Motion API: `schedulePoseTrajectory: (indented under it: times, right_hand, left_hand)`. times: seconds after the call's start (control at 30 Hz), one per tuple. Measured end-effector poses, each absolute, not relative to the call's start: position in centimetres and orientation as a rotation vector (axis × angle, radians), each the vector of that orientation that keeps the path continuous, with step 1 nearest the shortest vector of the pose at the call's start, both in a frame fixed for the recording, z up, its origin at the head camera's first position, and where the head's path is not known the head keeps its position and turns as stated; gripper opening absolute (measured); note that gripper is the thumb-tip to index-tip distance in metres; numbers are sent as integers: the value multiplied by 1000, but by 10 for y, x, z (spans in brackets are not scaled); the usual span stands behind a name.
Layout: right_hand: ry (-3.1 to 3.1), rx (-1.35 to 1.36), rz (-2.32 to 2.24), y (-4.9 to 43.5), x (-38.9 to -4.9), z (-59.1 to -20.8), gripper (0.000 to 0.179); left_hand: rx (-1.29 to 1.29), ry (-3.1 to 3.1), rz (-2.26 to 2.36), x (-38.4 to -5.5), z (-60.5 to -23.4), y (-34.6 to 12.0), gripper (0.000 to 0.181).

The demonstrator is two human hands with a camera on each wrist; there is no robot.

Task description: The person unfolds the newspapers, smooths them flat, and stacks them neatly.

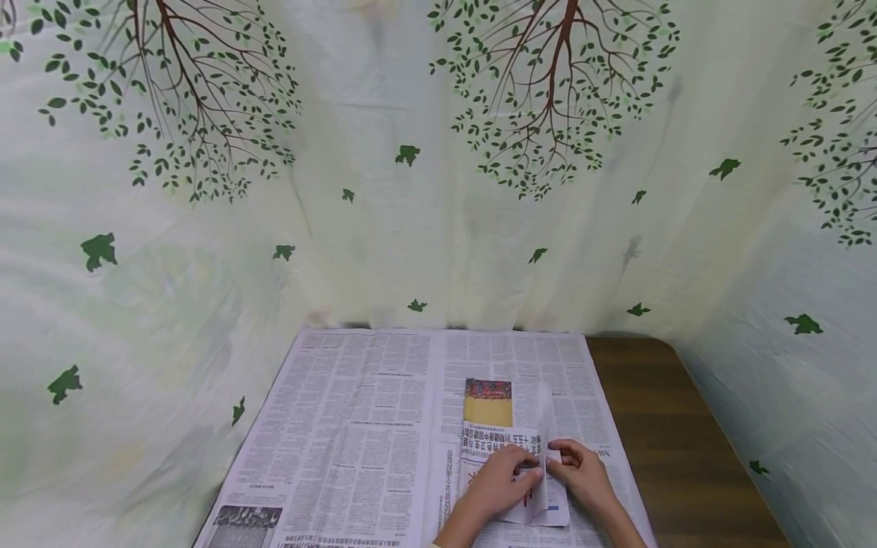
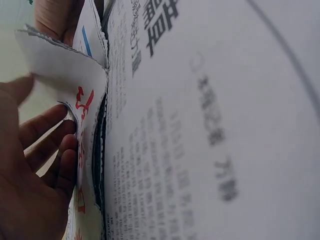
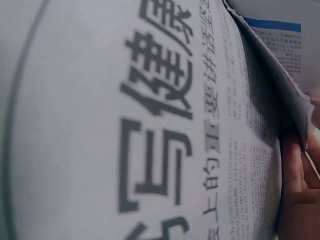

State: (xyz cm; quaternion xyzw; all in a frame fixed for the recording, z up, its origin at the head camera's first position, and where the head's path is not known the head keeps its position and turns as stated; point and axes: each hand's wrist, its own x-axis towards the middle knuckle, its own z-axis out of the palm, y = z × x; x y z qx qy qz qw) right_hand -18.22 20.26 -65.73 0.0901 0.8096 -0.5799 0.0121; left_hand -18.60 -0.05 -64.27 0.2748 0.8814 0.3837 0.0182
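A folded newspaper [image 1: 488, 407] with a yellow and red picture lies on the spread sheets, its right part raised as a narrow upright flap [image 1: 544, 426]. My left hand [image 1: 503, 479] lies over the fold's left side. In the left wrist view, the left fingers [image 2: 50, 145] touch the face with red print, and the thumb is at the flap's edge. From the other side, my right hand [image 1: 582, 476] pinches the flap's right side. The right wrist view shows its fingers [image 3: 295, 167] at the torn-looking paper edge, the rest of the hand partly cut off.
Large newspaper sheets [image 1: 356, 426] cover most of the table. A brown wooden strip [image 1: 674, 426] of tabletop shows along the right. Behind and at both sides hangs a pale curtain [image 1: 411, 228] printed with trees and leaves, meeting the table's far edge.
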Motion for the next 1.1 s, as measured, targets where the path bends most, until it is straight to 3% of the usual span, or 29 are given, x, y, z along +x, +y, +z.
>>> schedulePoseTrajectory:
  times: [0.2,0.6,0.93,1.1]
  right_hand:
    - [2549,252,-1788,202,-182,-658,35]
    - [2564,216,-1790,202,-180,-658,38]
    - [2562,196,-1776,202,-179,-658,41]
    - [2568,182,-1743,204,-178,-658,41]
  left_hand:
    - [797,2722,1152,-186,-643,1,46]
    - [849,2626,1318,-187,-649,-2,25]
    - [733,2463,1480,-189,-657,-6,56]
    - [780,2458,1475,-189,-654,-10,44]
